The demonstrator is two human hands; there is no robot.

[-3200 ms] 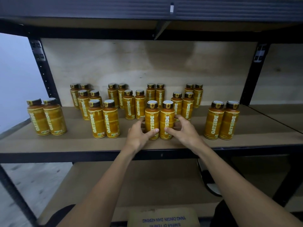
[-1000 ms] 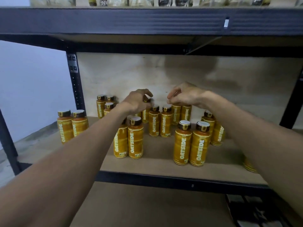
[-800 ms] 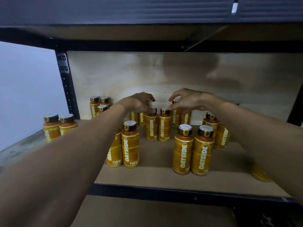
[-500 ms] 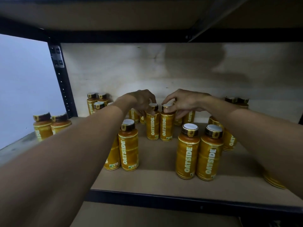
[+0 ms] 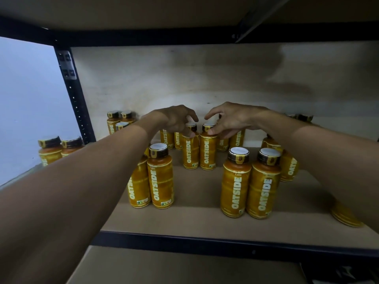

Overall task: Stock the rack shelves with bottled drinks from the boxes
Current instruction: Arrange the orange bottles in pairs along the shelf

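Note:
Orange OATSIDE bottles with dark caps stand in pairs on the wooden rack shelf (image 5: pixel 205 220). Both my arms reach deep over it to a middle pair. My left hand (image 5: pixel 176 119) has its fingers curled round the cap and neck of the left bottle (image 5: pixel 190 152). My right hand (image 5: pixel 231 119) pinches the neck of the right bottle (image 5: pixel 207 154) with thumb and rear fingers, its index finger lifted above the cap. Both bottles stand upright on the board, side by side.
Nearer pairs stand at front left (image 5: pixel 161 179) and front right (image 5: pixel 250 183), under my forearms. More pairs line the back wall and the far left (image 5: pixel 50 150). A black upright post (image 5: pixel 71 89) bounds the left side, the shelf above hangs low, and a lower board (image 5: pixel 164 267) lies beneath.
Since 3.2 s ago the pair went from the shelf front to the middle row. In the last half second the bottles stayed put and my right index finger lifted off the cap.

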